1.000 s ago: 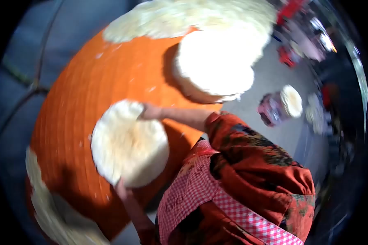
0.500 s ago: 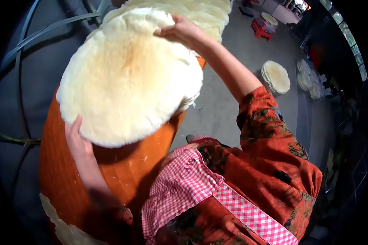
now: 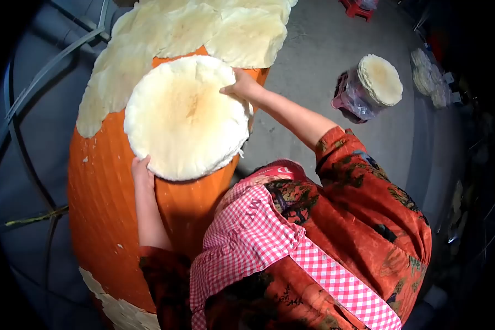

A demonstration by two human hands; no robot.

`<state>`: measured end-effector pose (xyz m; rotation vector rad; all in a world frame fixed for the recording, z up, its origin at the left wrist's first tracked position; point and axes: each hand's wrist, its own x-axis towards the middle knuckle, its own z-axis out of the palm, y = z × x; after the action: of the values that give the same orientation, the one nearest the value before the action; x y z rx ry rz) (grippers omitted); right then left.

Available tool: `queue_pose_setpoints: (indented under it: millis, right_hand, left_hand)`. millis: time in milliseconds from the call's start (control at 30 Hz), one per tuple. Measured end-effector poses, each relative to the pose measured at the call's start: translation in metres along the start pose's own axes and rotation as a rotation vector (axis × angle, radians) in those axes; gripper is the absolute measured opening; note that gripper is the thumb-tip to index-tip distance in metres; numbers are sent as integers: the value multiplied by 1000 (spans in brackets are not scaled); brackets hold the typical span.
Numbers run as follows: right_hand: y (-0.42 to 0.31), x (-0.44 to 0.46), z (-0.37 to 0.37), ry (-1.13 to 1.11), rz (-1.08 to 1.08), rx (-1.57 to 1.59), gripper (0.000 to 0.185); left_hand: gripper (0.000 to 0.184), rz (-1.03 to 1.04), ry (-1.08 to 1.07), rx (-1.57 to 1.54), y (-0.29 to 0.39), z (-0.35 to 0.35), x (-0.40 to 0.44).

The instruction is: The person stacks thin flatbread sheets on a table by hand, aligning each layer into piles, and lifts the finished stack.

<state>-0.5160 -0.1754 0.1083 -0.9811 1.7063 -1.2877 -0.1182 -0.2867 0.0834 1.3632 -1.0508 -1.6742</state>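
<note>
A round, pale flatbread [image 3: 184, 118] with a browned middle lies on top of a stack of similar breads, whose edges show at the lower right. My left hand [image 3: 143, 173] grips its lower left rim, thumb on top. At the upper right rim, my right hand [image 3: 241, 87] holds the bread with the thumb over the edge and the other fingers hidden beneath. The stack is over the orange table surface [image 3: 107, 203], just below a layer of overlapping flat breads [image 3: 190, 30].
More flat pieces [image 3: 124, 311] lie at the table's near left end. On the floor to the right, another stack of breads [image 3: 380, 80] sits on a crate [image 3: 344, 99], with bagged breads [image 3: 426, 77] beyond. Metal bars [image 3: 60, 55] run at the left.
The bread has moved from the middle of the table up onto the stack, both hands going with it. Since half a second ago it has been lowered, and the view has shifted.
</note>
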Motion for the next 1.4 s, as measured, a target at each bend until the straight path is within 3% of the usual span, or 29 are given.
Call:
queue_pose_setpoints:
  millis: [67, 100, 133, 167, 200, 233, 267, 333, 367, 400, 500, 667, 767, 867, 900, 933, 1000, 1100, 1200, 1400]
  right_hand:
    - [-9, -7, -3, 108, -36, -319, 68]
    - [-39, -29, -7, 167, 50, -483, 62]
    - [-45, -42, -4, 303, -178, -623, 59]
    - [-53, -52, -2, 445, -412, -768, 57]
    - [-81, -71, 3, 320, -454, -688, 57]
    - [-71, -72, 22, 263, -568, -637, 56]
    - [-61, -88, 34, 207, -993, -812, 56]
    - [-52, -114, 46, -182, -978, -733, 64]
    - [-26, -121, 61, -123, -1024, -854, 69]
    - [1, -126, 63, -172, -1035, -861, 70]
    - [51, -103, 57, -262, -1049, -780, 72]
    - [72, -88, 59, -330, -979, -759, 72]
    - [48, -90, 45, -338, -945, -764, 66]
    - [8, -89, 20, -265, -800, -681, 58]
    - [10, -76, 7, 54, -825, -561, 53]
    - [3, -66, -7, 281, -597, -711, 57]
    - [18, -35, -18, 523, -48, -732, 89]
    - [39, -14, -34, 87, 493, 136, 96]
    - [65, -14, -14, 133, 463, 296, 93]
    - [33, -35, -40, -28, 543, 279, 81]
  left_hand:
    - [37, 114, 257, 387, 3, 8, -4]
    - [40, 181, 381, 578, 6, 14, -6]
    - [55, 413, 477, 931, 35, 40, -37]
    - [60, 669, 463, 1064, 50, 43, -37]
    - [65, 929, 428, 1177, 57, 52, -34]
    - [66, 1060, 284, 1193, 67, 58, -23]
    - [64, 1160, 209, 1372, 77, 68, -12]
    - [65, 1027, 130, 1544, 76, 86, 15]
    - [63, 740, 174, 1677, 77, 109, 8]
    - [61, 637, 140, 1674, 67, 113, 19]
    - [59, 844, -98, 1279, -5, 81, 114]
    - [60, 807, -104, 1204, -19, 87, 118]
    - [60, 733, -96, 1281, -15, 96, 118]
    - [63, 711, -96, 1265, 2, 81, 123]
    - [64, 708, -110, 1240, 2, 78, 121]
    - [66, 528, -58, 1067, 3, 73, 113]
    - [70, 180, 57, 706, 6, 63, 97]
    - [78, -140, -216, 413, 5, 42, 79]
    - [76, -334, -215, 260, 14, 49, 66]
    - [78, -386, -233, 231, 11, 49, 56]
